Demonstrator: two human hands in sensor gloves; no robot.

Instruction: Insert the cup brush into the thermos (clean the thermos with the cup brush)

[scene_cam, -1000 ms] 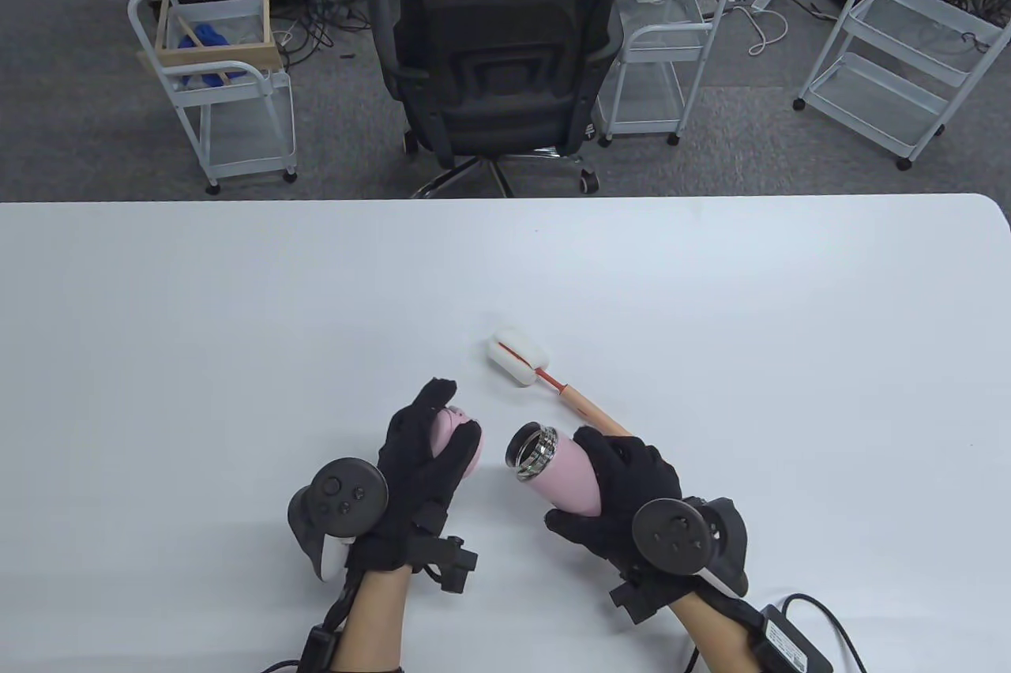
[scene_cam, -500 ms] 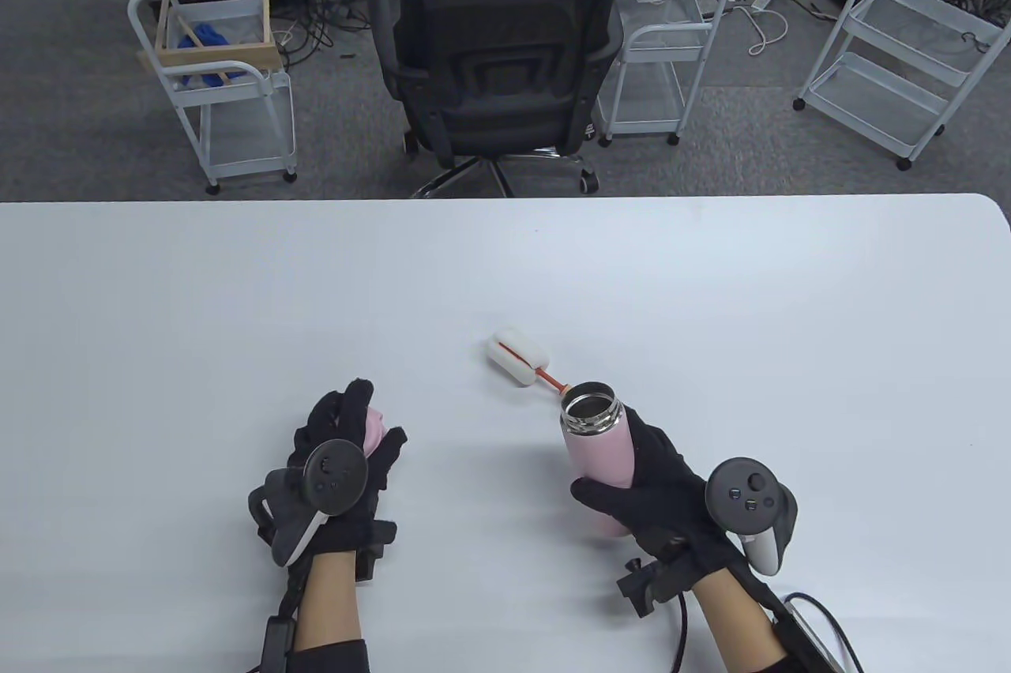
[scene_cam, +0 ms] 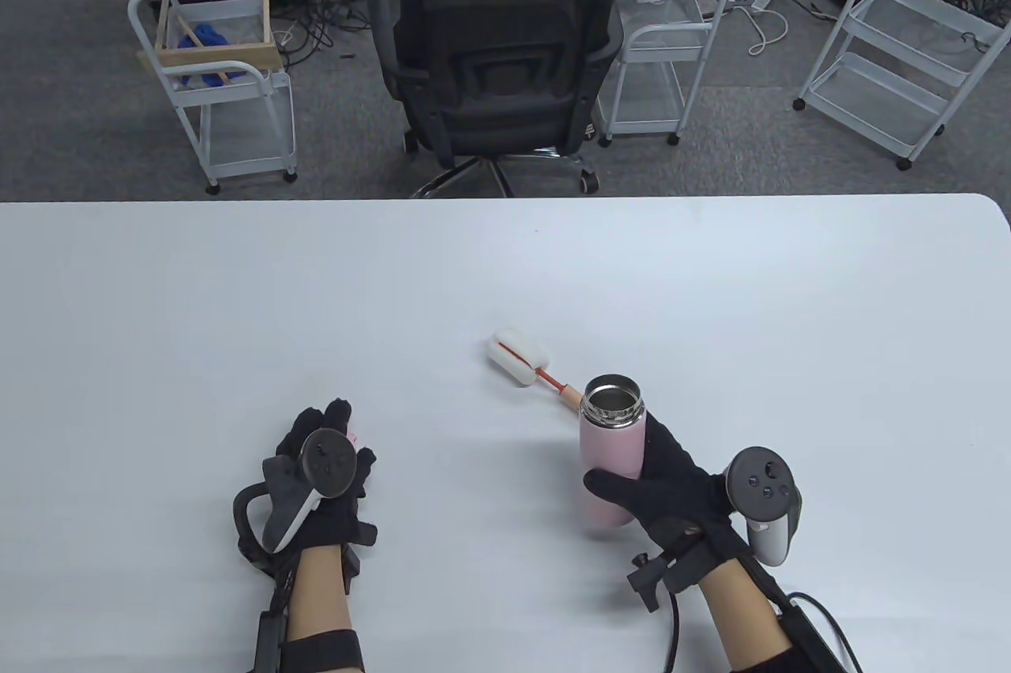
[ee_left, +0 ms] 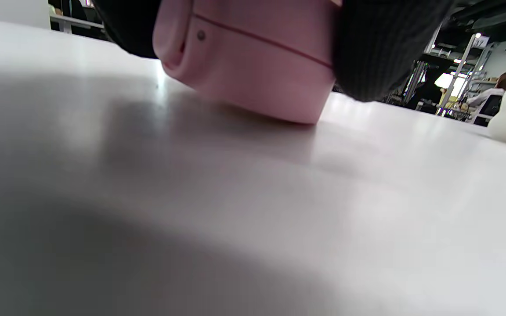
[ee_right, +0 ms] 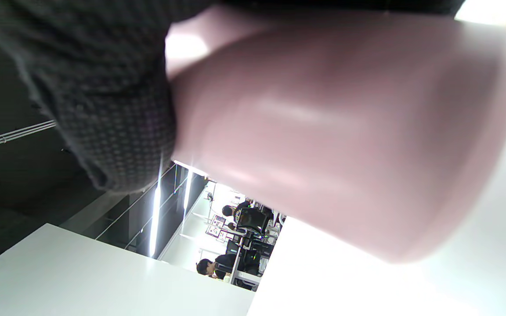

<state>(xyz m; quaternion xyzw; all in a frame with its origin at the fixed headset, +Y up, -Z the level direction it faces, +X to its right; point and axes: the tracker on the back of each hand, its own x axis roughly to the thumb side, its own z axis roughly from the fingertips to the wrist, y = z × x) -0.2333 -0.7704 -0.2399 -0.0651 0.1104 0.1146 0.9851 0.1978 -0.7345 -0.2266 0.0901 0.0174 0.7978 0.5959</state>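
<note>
White table (scene_cam: 505, 270) carries the cup brush (scene_cam: 537, 371) just beyond the right hand (scene_cam: 671, 487), whose fingers wrap the upright open thermos (scene_cam: 610, 452), while the left hand (scene_cam: 328, 483) grips the pink lid (ee_left: 253, 57), its edge touching the tabletop.

The table view was evenly and brightly lit from overhead and sharp throughout. The glossy white table top (scene_cam: 505, 270) showed soft, faint shadows beneath the black-gloved left hand (scene_cam: 320, 483) and beside the upright pink steel thermos (scene_cam: 610, 460). Straight lines bowed slightly toward the frame edges.

In the left wrist view the table (ee_left: 253, 219) was blurred and shaded dark in the foreground, with a soft shadow under the pink plastic lid (ee_left: 253, 61).

In the right wrist view the thermos (ee_right: 345, 131) was out of focus; the table beyond it was overexposed to white glare.
</note>
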